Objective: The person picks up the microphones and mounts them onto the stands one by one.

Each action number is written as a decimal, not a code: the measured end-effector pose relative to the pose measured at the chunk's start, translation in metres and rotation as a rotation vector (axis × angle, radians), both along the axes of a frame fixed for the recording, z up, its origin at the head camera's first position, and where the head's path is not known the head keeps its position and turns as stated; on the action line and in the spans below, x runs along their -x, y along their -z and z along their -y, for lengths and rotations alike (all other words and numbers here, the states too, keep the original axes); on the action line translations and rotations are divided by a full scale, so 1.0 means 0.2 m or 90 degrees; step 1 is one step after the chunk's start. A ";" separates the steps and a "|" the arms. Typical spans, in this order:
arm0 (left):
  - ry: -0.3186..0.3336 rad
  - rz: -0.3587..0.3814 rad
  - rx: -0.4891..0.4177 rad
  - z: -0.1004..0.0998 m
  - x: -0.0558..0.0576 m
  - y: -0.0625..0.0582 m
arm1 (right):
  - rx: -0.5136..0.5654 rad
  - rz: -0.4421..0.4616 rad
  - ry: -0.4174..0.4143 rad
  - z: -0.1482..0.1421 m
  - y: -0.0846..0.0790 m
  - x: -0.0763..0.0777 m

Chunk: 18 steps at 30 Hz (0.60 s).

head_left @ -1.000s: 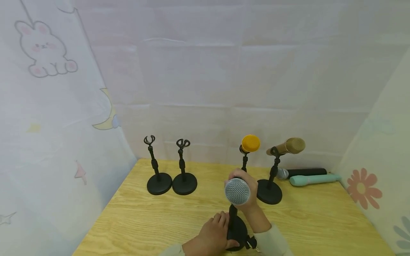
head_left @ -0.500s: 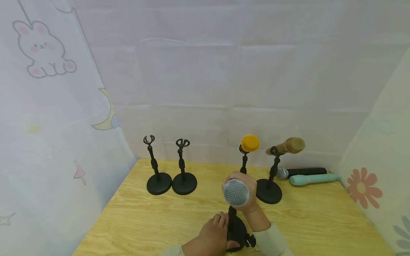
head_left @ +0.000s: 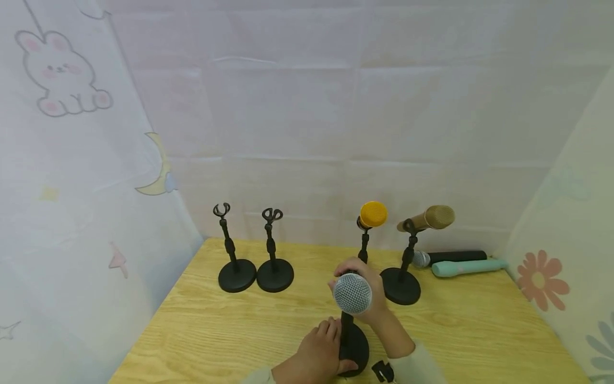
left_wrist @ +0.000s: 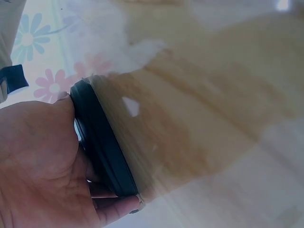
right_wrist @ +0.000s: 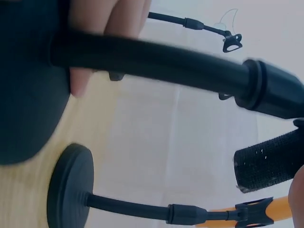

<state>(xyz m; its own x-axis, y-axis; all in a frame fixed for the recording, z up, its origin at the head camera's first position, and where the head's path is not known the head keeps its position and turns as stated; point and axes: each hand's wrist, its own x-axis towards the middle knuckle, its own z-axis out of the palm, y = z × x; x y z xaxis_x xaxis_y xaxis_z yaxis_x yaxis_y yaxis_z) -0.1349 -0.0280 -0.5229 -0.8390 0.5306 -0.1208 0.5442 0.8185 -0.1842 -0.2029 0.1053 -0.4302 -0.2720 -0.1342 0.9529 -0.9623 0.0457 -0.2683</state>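
Observation:
A microphone with a silver mesh head (head_left: 352, 293) sits at the top of a black desk stand near the front of the table. My right hand (head_left: 376, 298) curls round the microphone just behind that head, its fingers partly hidden. In the right wrist view, the stand's pole (right_wrist: 156, 59) crosses the picture, and a black rough-textured cylinder (right_wrist: 266, 161) shows beside its upper end. Down at the stand's round base (head_left: 357, 349), my left hand (head_left: 314, 352) holds the rim. The left wrist view shows the base's edge (left_wrist: 107, 142) between thumb and fingers.
Two bare stands (head_left: 237, 274) (head_left: 275, 274) stand back left. Behind my right hand, one stand bears a yellow-headed microphone (head_left: 373, 214), another a gold microphone (head_left: 431, 217). A black microphone (head_left: 455, 257) and a mint-green one (head_left: 467, 268) lie back right. Printed cloth (head_left: 288, 106) hangs behind.
The silver microphone head has sunk slightly toward me. My right hand's fingers have shifted on the microphone, and its forearm has moved a little right. My left hand stays at the base.

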 end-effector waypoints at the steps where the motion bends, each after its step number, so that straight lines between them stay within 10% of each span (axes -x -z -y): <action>1: -0.002 0.008 -0.003 0.00 0.00 0.00 | -0.003 0.017 0.017 0.00 0.00 -0.01; 18: -0.021 0.035 0.001 0.00 0.00 -0.02 | -0.013 0.027 0.152 0.05 -0.03 -0.04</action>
